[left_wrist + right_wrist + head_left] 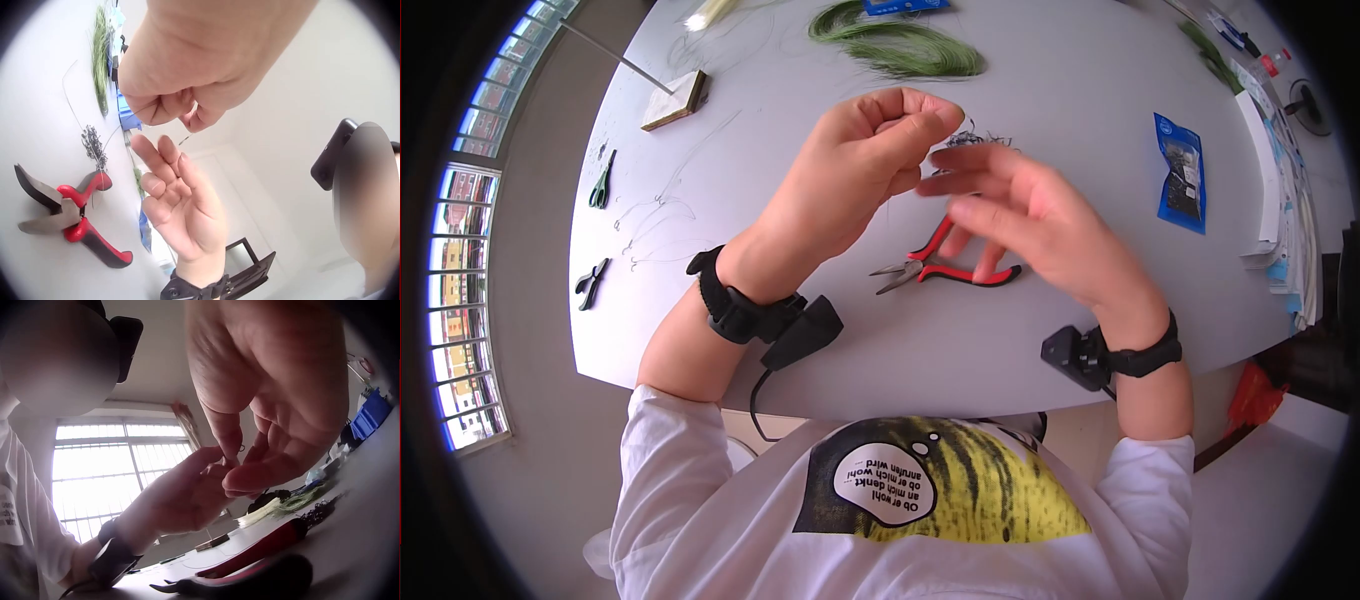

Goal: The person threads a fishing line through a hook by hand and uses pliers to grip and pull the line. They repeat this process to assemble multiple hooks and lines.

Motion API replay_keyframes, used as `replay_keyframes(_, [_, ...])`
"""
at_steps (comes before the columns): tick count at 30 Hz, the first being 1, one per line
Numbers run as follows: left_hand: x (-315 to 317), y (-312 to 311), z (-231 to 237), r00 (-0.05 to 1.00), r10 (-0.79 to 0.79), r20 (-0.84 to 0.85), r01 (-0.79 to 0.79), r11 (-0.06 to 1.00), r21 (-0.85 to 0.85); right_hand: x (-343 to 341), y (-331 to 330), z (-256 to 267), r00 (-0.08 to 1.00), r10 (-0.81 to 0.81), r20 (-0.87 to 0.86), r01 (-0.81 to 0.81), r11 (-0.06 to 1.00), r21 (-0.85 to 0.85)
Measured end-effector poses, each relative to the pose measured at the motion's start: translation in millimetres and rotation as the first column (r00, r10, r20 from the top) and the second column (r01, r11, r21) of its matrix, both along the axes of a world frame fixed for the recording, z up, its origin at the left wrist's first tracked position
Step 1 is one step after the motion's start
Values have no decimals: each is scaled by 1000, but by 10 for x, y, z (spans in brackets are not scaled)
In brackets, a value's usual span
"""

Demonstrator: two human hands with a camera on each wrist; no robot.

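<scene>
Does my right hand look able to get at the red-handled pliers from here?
Probably yes: the right hand hovers above the red-handled pliers, and nothing visible seems to block the way down to them.

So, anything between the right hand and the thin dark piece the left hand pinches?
Nothing visible does. The right hand is near the thin dark piece pinched by the left hand; the pliers lie below, on the table.
</scene>
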State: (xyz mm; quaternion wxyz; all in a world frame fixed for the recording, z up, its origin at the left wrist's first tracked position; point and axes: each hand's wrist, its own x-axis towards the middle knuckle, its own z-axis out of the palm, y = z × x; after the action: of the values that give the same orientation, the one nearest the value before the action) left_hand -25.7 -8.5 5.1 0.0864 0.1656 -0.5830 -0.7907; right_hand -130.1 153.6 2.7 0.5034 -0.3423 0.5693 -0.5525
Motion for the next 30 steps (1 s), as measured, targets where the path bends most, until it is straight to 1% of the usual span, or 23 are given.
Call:
replay_keyframes(1, [10, -14, -8, 1000, 6, 2, -6, 1000, -2, 55, -19, -87, 994, 48, 102, -45, 999, -30])
replay_keyframes(3, [11, -38, -31, 998, -13, -60, 18, 997, 78, 251, -22, -125, 977, 24, 212, -17, 999, -33])
replay_keyframes(4, [14, -38, -25, 998, -11, -60, 16, 997, 76, 243, -28, -133, 977, 26, 212, -19, 999, -35])
replay_keyframes(6, [9, -32, 0, 998, 14, -59, -12, 999, 45, 200, -32, -135, 973, 198, 123, -194, 980, -43])
replay_keyframes(7, [7, -15, 7, 998, 13, -63, -11, 999, 41, 161, -9, -72, 973, 198, 118, -194, 980, -46])
replay_keyframes(9, [-14, -3, 13, 994, 84, -77, -92, 990, -107, 33, 61, 177, 989, 109, -100, -102, 992, 71])
replay_keyframes(10, [-13, -53, -21, 992, 69, -106, -83, 988, -129, 5, 102, 259, 983, -4, -184, 13, 999, 48])
replay_keyframes(11, [-12, -75, -19, 991, 66, -115, -82, 987, -137, -66, 145, 271, 975, -49, -215, 48, 999, -10])
replay_keyframes(13, [-6, -82, -3, 995, 66, -75, -81, 972, -218, -268, 260, 302, 952, -132, -277, 100, 987, -126])
replay_keyframes(14, [-10, -81, 8, 995, 61, -80, -78, 972, -222, -403, 318, 321, 936, -168, -308, 115, 976, -183])
replay_keyframes(16, [-12, -71, 18, 996, 67, -66, -81, 969, -234, -719, 428, 199, 977, -175, -121, 120, 923, -366])
replay_keyframes(17, [-13, -70, 16, 996, 61, -65, -75, 969, -235, -763, 429, 163, 976, -181, -120, 126, 922, -367])
replay_keyframes(19, [-17, -78, 7, 996, 53, -70, -66, 974, -214, -811, 439, 123, 962, -246, 118, 271, 812, -516])
replay_keyframes(20, [-17, -83, 4, 996, 47, -69, -61, 975, -215, -793, 431, 136, 960, -193, 204, 273, 806, -525])
replay_keyframes(21, [-14, -88, 1, 997, 41, -68, -54, 977, -208, -777, 417, 148, 959, -197, 205, 278, 805, -525])
replay_keyframes(22, [-13, -91, -3, 997, 35, -66, -48, 979, -200, -765, 399, 159, 916, -130, 380, 327, 790, -519])
replay_keyframes(23, [-15, -92, -10, 997, 33, -65, -45, 979, -200, -766, 387, 163, 840, -56, 539, 375, 778, -504])
replay_keyframes(24, [-19, -95, -16, 997, 36, -66, -48, 979, -199, -812, 400, 130, 840, -57, 539, 376, 778, -504])
replay_keyframes(26, [-22, -96, -19, 997, 40, -67, -53, 979, -197, -955, 438, 21, 760, 135, 636, 333, 759, -560])
replay_keyframes(27, [-22, -94, -18, 997, 43, -65, -55, 979, -195, -1002, 437, -6, 760, 135, 636, 332, 760, -559])
replay_keyframes(29, [-19, -92, -17, 997, 45, -63, -57, 979, -194, -1052, 428, -28, 772, 200, 603, 288, 736, -613])
replay_keyframes(30, [-17, -93, -15, 997, 44, -59, -55, 979, -195, -1048, 433, -22, 772, 199, 603, 288, 736, -612])
